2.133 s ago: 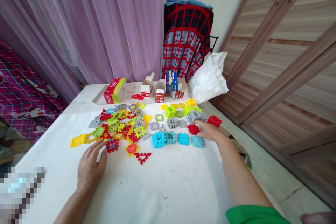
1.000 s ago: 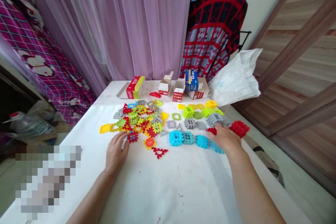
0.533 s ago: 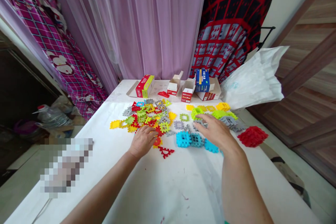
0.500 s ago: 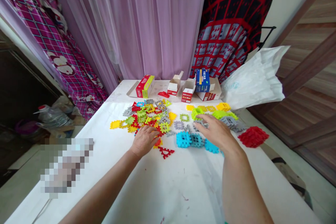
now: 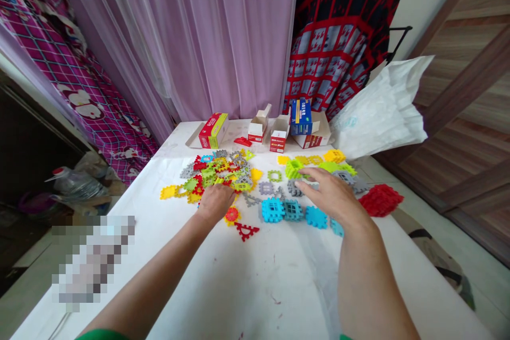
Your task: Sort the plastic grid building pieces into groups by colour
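My left hand [image 5: 217,203] is at the near right edge of a mixed pile of plastic interlocking building pieces [image 5: 209,175]. Its fingers are closed at the edge of a lime green window-shaped piece [image 5: 241,186], which looks tilted. Below that hand lie a round red-orange piece [image 5: 231,214] and a red triangular piece [image 5: 246,231]. My right hand [image 5: 330,191] hovers palm down with its fingers apart and nothing seen in them. Its fingertips are beside a lime green stack [image 5: 294,169] and a grey stack [image 5: 295,187]. Blue stacks [image 5: 273,209] stand nearer to me.
Yellow pieces [image 5: 333,155] and a red stack [image 5: 381,200] lie at the right of the white table [image 5: 255,292]. Several small boxes [image 5: 214,130] line the back edge. A white bag [image 5: 378,111] stands at the back right. A blurred-out object [image 5: 95,260] lies at the left.
My left hand's fingers have closed at the lime green window piece, which has tilted. My right hand stays over the stacks, fingers still spread. The view has shifted slightly.
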`<state>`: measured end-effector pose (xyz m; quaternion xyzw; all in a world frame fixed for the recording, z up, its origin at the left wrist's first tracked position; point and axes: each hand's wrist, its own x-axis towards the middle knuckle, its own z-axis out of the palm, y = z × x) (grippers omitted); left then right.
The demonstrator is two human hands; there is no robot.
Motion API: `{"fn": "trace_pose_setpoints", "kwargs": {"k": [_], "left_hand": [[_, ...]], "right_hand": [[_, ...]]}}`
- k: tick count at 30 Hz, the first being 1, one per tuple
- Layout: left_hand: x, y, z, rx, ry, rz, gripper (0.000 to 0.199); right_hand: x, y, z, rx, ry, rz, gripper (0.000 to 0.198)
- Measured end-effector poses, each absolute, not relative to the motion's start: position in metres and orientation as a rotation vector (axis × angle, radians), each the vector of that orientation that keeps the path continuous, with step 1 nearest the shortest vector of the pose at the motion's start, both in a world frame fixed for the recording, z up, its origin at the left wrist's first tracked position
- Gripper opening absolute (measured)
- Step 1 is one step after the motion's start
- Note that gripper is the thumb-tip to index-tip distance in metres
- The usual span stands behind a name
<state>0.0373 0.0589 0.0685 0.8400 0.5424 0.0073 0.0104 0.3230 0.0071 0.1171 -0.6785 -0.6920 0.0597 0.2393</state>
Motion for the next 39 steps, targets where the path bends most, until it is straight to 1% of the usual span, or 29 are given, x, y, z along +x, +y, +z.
{"fn": "trace_pose_setpoints", "kwargs": {"k": [5, 7, 10, 12, 14, 19, 24, 28, 31, 34, 36, 39], "left_hand": [[0.019, 0.066, 0.075, 2.308, 1.800, 0.313, 0.038], [0.017, 0.066, 0.075, 2.086, 1.706, 0.459, 0.039], [0.023, 0.061, 0.077, 1.798, 1.482, 0.603, 0.043], [0.031, 0.056, 0.079, 1.728, 1.354, 0.627, 0.047], [0.039, 0.050, 0.083, 1.729, 1.252, 0.623, 0.049], [0.050, 0.042, 0.088, 1.778, 1.168, 0.587, 0.049], [0.054, 0.041, 0.088, 1.770, 1.165, 0.635, 0.046], [0.060, 0.037, 0.089, 1.780, 1.136, 0.641, 0.049], [0.058, 0.034, 0.092, 1.841, 1.113, 0.654, 0.055], [0.043, 0.033, 0.089, 1.930, 1.229, 0.752, 0.060], [0.026, 0.034, 0.079, 1.950, 1.390, 0.826, 0.059], [-0.003, 0.031, 0.057, 1.946, 1.595, 0.910, 0.055]], "right_hand": [[0.313, 0.006, 0.116, -1.782, -1.966, 0.127, 0.033], [0.303, 0.005, 0.115, -1.737, -2.030, 0.153, 0.035], [0.283, 0.005, 0.113, -1.622, -2.185, 0.228, 0.046], [0.271, 0.004, 0.112, -1.527, -2.301, 0.282, 0.056], [0.262, 0.003, 0.112, -1.454, -2.386, 0.324, 0.061], [0.260, 0.001, 0.112, -1.414, -2.420, 0.337, 0.057], [0.261, -0.004, 0.112, -1.392, -2.421, 0.344, 0.065], [0.264, -0.009, 0.116, -1.400, -2.393, 0.334, 0.059], [0.292, -0.011, 0.113, -1.468, -2.295, 0.356, 0.058], [0.348, -0.014, 0.099, -1.679, -2.061, 0.343, 0.057], [0.389, -0.017, 0.086, -1.876, -1.895, 0.339, 0.058], [0.433, -0.021, 0.071, -2.073, -1.807, 0.446, 0.059]]}}
